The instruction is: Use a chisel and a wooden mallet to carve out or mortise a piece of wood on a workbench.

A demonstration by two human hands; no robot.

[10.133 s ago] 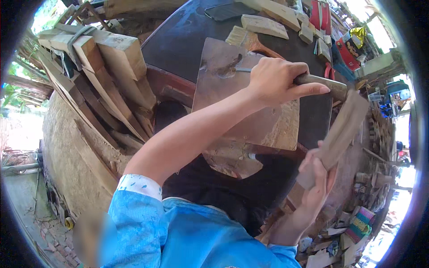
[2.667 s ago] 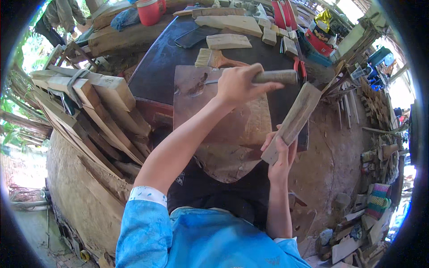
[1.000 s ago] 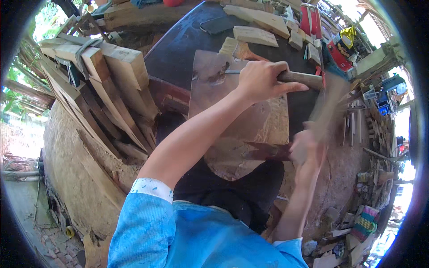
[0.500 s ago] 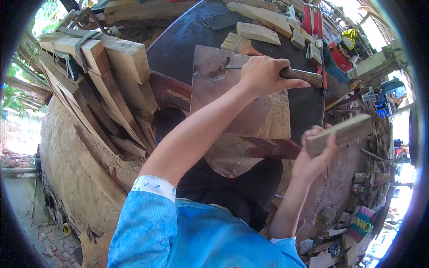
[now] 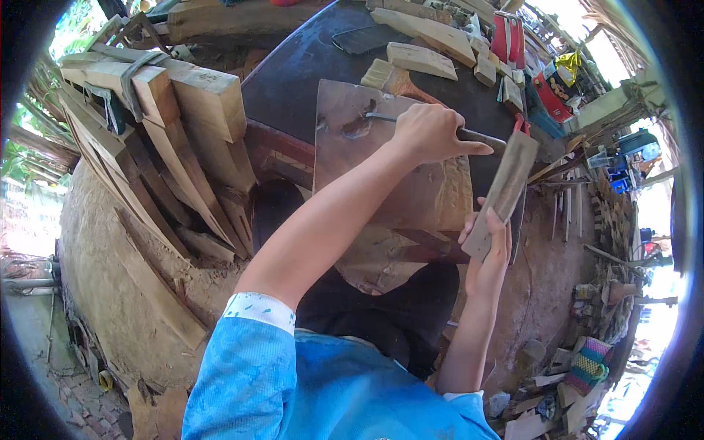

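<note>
My left hand point(image 5: 429, 133) is closed around the wooden handle of a chisel point(image 5: 382, 116). The chisel's metal blade points left, its tip at a dark carved hollow in a flat brown board point(image 5: 352, 172). My right hand point(image 5: 489, 242) grips a flat wooden block point(image 5: 506, 192) by its lower end. The block stands tilted, and its upper part overlaps the butt of the chisel handle; whether they touch I cannot tell. Just beyond my left hand lies a wide paintbrush point(image 5: 400, 82) with pale bristles.
A dark table point(image 5: 282, 88) carries the board, a pale wood block point(image 5: 422, 60) and other offcuts. Red tins point(image 5: 507, 40) stand at the far right. Thick timber beams point(image 5: 209, 99) lean at the left. Wood scraps and a woven multicoloured item point(image 5: 588, 361) lie on the right-hand floor.
My right hand has swung the wooden block from pointing right to nearly upright, bringing its upper part to the chisel's handle end. My left hand has stayed nearly in place with the chisel.
</note>
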